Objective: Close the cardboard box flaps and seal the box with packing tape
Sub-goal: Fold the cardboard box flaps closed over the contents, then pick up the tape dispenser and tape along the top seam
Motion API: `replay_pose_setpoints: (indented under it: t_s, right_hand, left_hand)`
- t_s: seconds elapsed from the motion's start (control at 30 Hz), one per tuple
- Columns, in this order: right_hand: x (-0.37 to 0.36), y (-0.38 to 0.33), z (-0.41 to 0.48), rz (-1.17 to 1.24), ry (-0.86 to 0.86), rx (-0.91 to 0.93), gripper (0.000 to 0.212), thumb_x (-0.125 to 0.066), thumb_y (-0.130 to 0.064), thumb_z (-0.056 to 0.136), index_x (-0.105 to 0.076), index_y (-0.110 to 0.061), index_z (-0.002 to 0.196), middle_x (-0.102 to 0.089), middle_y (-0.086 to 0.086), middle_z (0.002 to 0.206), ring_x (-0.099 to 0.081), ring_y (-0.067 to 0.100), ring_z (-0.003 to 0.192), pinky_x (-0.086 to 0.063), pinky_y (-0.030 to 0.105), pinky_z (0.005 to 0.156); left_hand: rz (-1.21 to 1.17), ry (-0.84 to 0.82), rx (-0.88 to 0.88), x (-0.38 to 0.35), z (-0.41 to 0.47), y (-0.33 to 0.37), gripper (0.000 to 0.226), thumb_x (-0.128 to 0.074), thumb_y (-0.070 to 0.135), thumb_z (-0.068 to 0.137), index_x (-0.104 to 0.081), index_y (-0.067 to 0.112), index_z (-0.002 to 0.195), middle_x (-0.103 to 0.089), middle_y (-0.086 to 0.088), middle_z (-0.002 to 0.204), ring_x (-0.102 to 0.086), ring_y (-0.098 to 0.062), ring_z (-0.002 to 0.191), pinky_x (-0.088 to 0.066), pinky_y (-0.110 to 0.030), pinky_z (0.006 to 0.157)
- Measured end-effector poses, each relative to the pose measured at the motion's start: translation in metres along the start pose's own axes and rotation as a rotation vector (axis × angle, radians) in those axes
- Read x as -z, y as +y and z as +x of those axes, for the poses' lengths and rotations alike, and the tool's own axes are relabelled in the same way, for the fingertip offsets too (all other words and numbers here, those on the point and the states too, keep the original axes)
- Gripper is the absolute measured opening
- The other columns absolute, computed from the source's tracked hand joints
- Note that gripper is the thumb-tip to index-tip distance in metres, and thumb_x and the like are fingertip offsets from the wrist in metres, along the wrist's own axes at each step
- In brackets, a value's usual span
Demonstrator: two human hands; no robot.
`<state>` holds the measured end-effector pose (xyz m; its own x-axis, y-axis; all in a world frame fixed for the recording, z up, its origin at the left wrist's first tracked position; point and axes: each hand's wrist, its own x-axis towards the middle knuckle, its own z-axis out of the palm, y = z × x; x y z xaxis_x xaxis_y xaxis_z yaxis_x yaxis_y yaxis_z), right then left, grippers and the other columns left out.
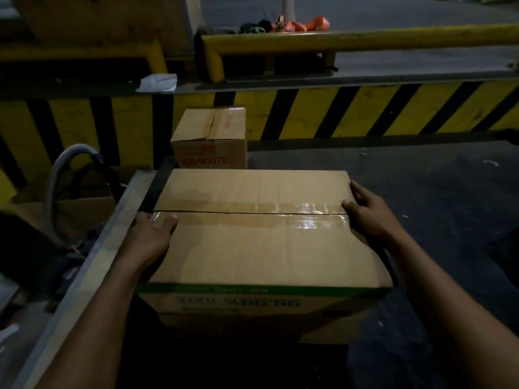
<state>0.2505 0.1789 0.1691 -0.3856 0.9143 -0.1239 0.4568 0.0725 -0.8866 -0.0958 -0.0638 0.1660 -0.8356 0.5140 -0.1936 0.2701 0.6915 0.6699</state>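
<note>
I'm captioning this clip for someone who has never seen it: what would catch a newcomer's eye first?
First, the big cardboard box in the centre, its flaps shut with shiny packing tape along the seam. The left hand and right hand press on its two ends, where the tape runs over the edges. Behind it stands a smaller taped box, against a yellow-and-black striped wall.

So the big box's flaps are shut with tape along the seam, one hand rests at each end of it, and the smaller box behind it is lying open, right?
Not quite. The head view shows the smaller box behind is closed too, with tape over its top. The rest holds: the big box is shut, tape runs along the seam, left hand and right hand at its ends.
</note>
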Motion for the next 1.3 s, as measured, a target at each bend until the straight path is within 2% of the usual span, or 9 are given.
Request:
replay_pose_setpoints:
  t_s: [0.13,0.23,0.37,0.43,0.7,0.87,1.0,1.13,1.3]
  right_hand:
    - [-0.005,0.005,-0.003,-0.186,0.028,-0.086,0.063,-0.043,-0.045,0.102,-0.015,-0.030,0.157,-0.031,0.008,0.159,-0.033,0.030,0.143,-0.028,0.041,0.112]
    - [-0.009,0.012,-0.009,-0.191,0.072,-0.052,0.062,-0.040,-0.046,0.102,-0.017,-0.030,0.157,-0.033,0.008,0.158,-0.034,0.030,0.142,-0.029,0.044,0.112]
    - [-0.008,0.013,-0.006,-0.244,0.086,0.001,0.060,-0.040,-0.043,0.103,-0.017,-0.030,0.157,-0.036,0.008,0.157,-0.037,0.029,0.140,-0.032,0.046,0.111]
    - [-0.007,0.013,-0.005,-0.282,0.071,0.005,0.058,-0.037,-0.043,0.104,-0.016,-0.031,0.156,-0.038,0.008,0.155,-0.039,0.030,0.139,-0.033,0.046,0.110]
    - [0.003,0.021,-0.008,-0.145,-0.043,-0.010,0.060,-0.033,-0.044,0.105,-0.006,-0.034,0.157,-0.020,0.001,0.163,-0.024,0.026,0.147,-0.022,0.038,0.113]
    - [0.010,0.040,-0.010,0.002,-0.065,0.001,0.062,-0.041,-0.047,0.101,-0.018,-0.030,0.156,-0.029,0.003,0.160,-0.033,0.021,0.142,-0.024,0.028,0.107]
    - [0.020,0.064,-0.013,0.212,-0.022,-0.101,0.068,-0.035,-0.062,0.097,-0.045,-0.016,0.145,-0.050,0.014,0.145,-0.048,0.028,0.132,-0.037,0.051,0.112]
    - [0.040,0.128,-0.017,-0.155,0.245,-0.242,0.046,-0.040,-0.047,0.099,-0.059,-0.013,0.125,-0.063,0.010,0.120,-0.058,0.029,0.115,-0.045,0.039,0.097]
    - [0.062,0.233,-0.017,-0.589,0.292,-0.429,0.035,-0.054,-0.021,0.086,-0.054,-0.005,0.117,-0.061,0.018,0.118,-0.060,0.040,0.107,-0.050,0.044,0.088]
  left_hand:
    - [0.003,-0.028,-0.033,0.000,0.003,0.003,0.077,-0.050,0.053,0.098,-0.020,0.013,0.156,-0.038,-0.020,0.155,-0.042,-0.041,0.135,-0.037,-0.049,0.108]
    - [0.121,0.036,-0.125,-0.003,0.000,-0.002,0.072,-0.038,0.063,0.091,-0.033,0.022,0.151,-0.048,-0.019,0.147,-0.049,-0.041,0.127,-0.043,-0.051,0.102]
    - [0.395,0.170,-0.123,-0.021,-0.020,0.020,0.069,-0.034,0.050,0.097,-0.012,0.027,0.158,-0.013,-0.015,0.165,-0.019,-0.043,0.147,-0.024,-0.062,0.115]
    - [0.496,0.191,-0.317,-0.044,-0.044,0.047,0.064,-0.036,0.043,0.101,-0.015,0.025,0.158,-0.005,-0.013,0.167,-0.008,-0.040,0.151,-0.016,-0.064,0.118]
    - [0.601,-0.266,-0.781,-0.161,-0.101,0.146,0.065,-0.013,0.063,0.101,-0.002,0.037,0.159,0.007,-0.006,0.168,0.013,-0.032,0.153,0.008,-0.062,0.119]
    - [0.683,-0.264,-0.808,-0.185,-0.117,0.156,0.063,-0.011,0.063,0.100,0.001,0.042,0.158,0.009,-0.006,0.168,0.017,-0.037,0.151,0.013,-0.066,0.115]
    - [0.682,-0.244,-0.834,-0.190,-0.124,0.157,0.062,-0.011,0.060,0.101,0.001,0.040,0.159,0.005,-0.007,0.168,0.010,-0.037,0.153,0.005,-0.068,0.117]
    - [0.635,-0.211,-0.817,-0.191,-0.126,0.153,0.068,-0.003,0.070,0.095,0.000,0.044,0.157,0.003,-0.002,0.168,0.007,-0.032,0.154,0.003,-0.065,0.118]
    - [0.639,-0.194,-0.834,-0.193,-0.121,0.148,0.069,0.000,0.075,0.093,0.001,0.047,0.156,0.004,-0.001,0.168,0.007,-0.030,0.154,0.001,-0.063,0.119]
